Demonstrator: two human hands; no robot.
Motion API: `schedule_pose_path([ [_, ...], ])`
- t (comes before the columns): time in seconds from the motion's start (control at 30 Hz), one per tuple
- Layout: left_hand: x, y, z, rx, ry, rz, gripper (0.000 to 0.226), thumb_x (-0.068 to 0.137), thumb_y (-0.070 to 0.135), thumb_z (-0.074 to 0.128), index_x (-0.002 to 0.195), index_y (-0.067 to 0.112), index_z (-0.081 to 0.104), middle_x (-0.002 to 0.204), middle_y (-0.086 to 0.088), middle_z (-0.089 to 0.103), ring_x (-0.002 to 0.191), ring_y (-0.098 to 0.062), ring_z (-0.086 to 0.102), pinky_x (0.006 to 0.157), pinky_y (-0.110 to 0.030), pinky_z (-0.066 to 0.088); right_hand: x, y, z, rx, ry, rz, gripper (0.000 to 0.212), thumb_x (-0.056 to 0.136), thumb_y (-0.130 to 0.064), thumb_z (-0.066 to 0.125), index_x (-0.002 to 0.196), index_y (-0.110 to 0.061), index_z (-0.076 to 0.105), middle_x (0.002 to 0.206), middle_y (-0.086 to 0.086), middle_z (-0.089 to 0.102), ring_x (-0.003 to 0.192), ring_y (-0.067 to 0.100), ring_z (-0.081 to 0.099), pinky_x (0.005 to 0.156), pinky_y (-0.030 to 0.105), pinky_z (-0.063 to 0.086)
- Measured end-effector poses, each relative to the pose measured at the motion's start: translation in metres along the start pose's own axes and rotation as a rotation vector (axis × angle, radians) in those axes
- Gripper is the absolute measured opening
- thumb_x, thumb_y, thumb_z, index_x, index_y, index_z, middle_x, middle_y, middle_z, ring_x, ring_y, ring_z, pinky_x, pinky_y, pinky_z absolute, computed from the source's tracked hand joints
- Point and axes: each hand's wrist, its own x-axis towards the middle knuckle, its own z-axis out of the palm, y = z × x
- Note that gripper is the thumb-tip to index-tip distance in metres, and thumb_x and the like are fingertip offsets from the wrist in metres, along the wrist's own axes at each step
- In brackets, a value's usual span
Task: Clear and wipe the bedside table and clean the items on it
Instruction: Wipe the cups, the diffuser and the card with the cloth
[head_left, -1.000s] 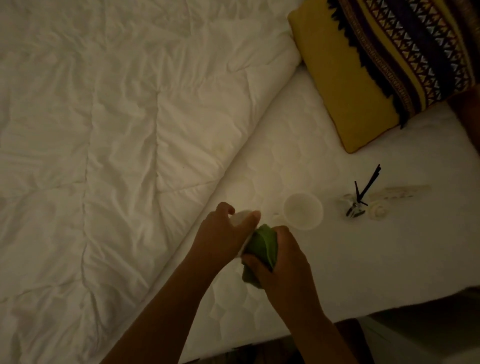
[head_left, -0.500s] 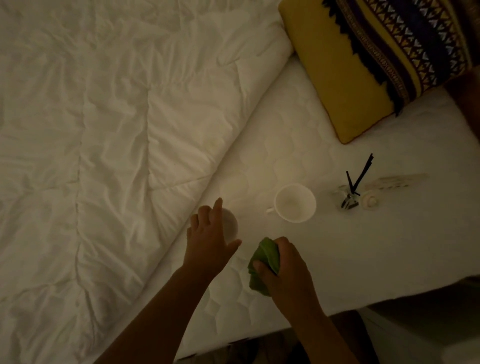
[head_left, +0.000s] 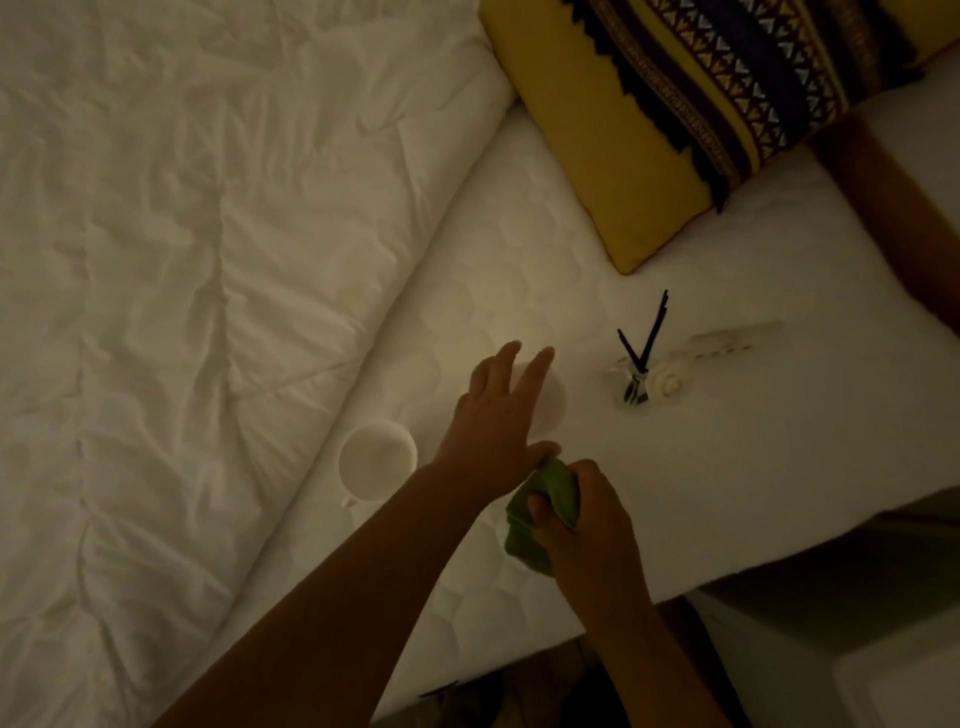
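Left hand has left the white cup, now at its 8 o'clock, and reaches, fingers spread, over the second mug on the mattress, perhaps touching it. The mug is judged light, rigid and breakable: grip its wall. At 5 o'clock, right hand curls round the green cloth.

Mattress w/ duvet, pillow, mug, 2nd mug, reed diffuser.

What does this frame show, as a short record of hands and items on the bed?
left hand: open, spread over a white mug; contact unclear
right hand: grips green cloth
second mug: upright on mattress, beside duvet
reed diffuser: on mattress, right of hands
pillow: yellow patterned, upper right
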Motion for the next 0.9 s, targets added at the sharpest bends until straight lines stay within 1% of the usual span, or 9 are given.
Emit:
schedule_pose_path([
  [0.1,0.014,0.004,0.008,0.05,-0.058,0.013,0.098,0.076,0.043,0.076,0.15,0.037,0.012,0.159,-0.003,0.009,0.142,-0.031,0.017,0.106,-0.058,0.035,0.001,0.009,-0.009,0.037,0.016,0.022,0.017,0.088,-0.032,0.064,0.091,-0.022,0.05,0.083,-0.006,0.052,0.079,0.01,0.055,0.07,0.021,0.043],
  [0.23,0.016,0.003,0.01,0.017,0.015,-0.028,0.081,0.076,0.036,0.075,0.143,0.029,0.031,0.143,-0.003,0.032,0.127,-0.027,0.031,0.1,-0.05,0.045,0.0,0.011,-0.015,0.093,0.016,0.008,0.017,0.087,-0.029,0.066,0.093,-0.021,0.052,0.085,-0.003,0.055,0.081,0.015,0.057,0.072,0.028,0.048],
  [0.33,0.017,0.001,0.002,-0.213,-0.009,-0.214,0.077,0.077,0.051,0.072,0.142,0.031,0.037,0.135,-0.003,0.041,0.118,-0.021,0.039,0.096,-0.038,0.044,-0.001,0.002,-0.016,0.168,0.097,-0.029,0.018,0.087,-0.029,0.066,0.095,-0.019,0.054,0.086,0.0,0.058,0.08,0.014,0.059,0.07,0.029,0.052],
  [0.47,0.008,0.003,-0.017,-0.549,-0.038,-0.369,0.075,0.074,0.066,0.066,0.137,0.029,0.05,0.134,-0.003,0.055,0.108,-0.014,0.052,0.095,-0.036,0.046,0.0,-0.019,-0.012,0.25,0.288,-0.117,0.02,0.085,-0.026,0.066,0.1,-0.022,0.054,0.095,-0.004,0.057,0.085,0.001,0.057,0.069,0.013,0.049],
  [0.53,0.0,0.009,-0.023,-0.608,-0.07,-0.411,0.084,0.068,0.074,0.062,0.137,0.029,0.048,0.129,-0.001,0.058,0.108,-0.015,0.056,0.092,-0.035,0.049,0.002,-0.03,-0.007,0.29,0.353,-0.152,0.02,0.087,-0.026,0.065,0.102,-0.023,0.053,0.098,-0.003,0.057,0.089,0.0,0.057,0.072,0.01,0.047],
  [0.67,-0.014,0.018,-0.025,-0.711,-0.039,-0.575,0.087,0.071,0.077,0.057,0.137,0.023,0.039,0.113,-0.001,0.061,0.092,-0.013,0.06,0.063,-0.02,0.044,0.005,-0.048,0.006,0.395,0.314,-0.137,0.031,0.09,-0.038,0.062,0.113,-0.017,0.055,0.105,-0.004,0.061,0.1,0.009,0.061,0.085,0.03,0.053],
  [0.73,-0.02,0.022,-0.024,-0.706,0.04,-0.628,0.086,0.074,0.077,0.053,0.137,0.021,0.038,0.117,-0.004,0.062,0.093,-0.015,0.06,0.062,-0.02,0.041,0.006,-0.056,0.008,0.435,0.307,-0.143,0.033,0.087,-0.047,0.059,0.111,-0.024,0.057,0.1,-0.009,0.062,0.096,0.009,0.062,0.083,0.029,0.054],
  [0.8,-0.023,0.024,-0.025,-0.676,0.097,-0.62,0.088,0.073,0.076,0.052,0.138,0.02,0.037,0.118,-0.005,0.062,0.095,-0.016,0.061,0.063,-0.02,0.041,0.008,-0.06,0.008,0.453,0.304,-0.165,0.019,0.085,-0.05,0.053,0.101,-0.041,0.055,0.092,-0.017,0.062,0.088,0.004,0.063,0.075,0.02,0.054],
  [0.9,-0.024,0.025,-0.035,-0.668,0.124,-0.553,0.093,0.069,0.075,0.054,0.141,0.02,0.034,0.112,-0.005,0.066,0.095,-0.017,0.065,0.065,-0.019,0.046,0.012,-0.065,0.003,0.558,0.284,-0.123,0.006,0.089,-0.042,0.056,0.094,-0.044,0.056,0.088,-0.018,0.062,0.085,0.005,0.064,0.07,0.019,0.054],
])
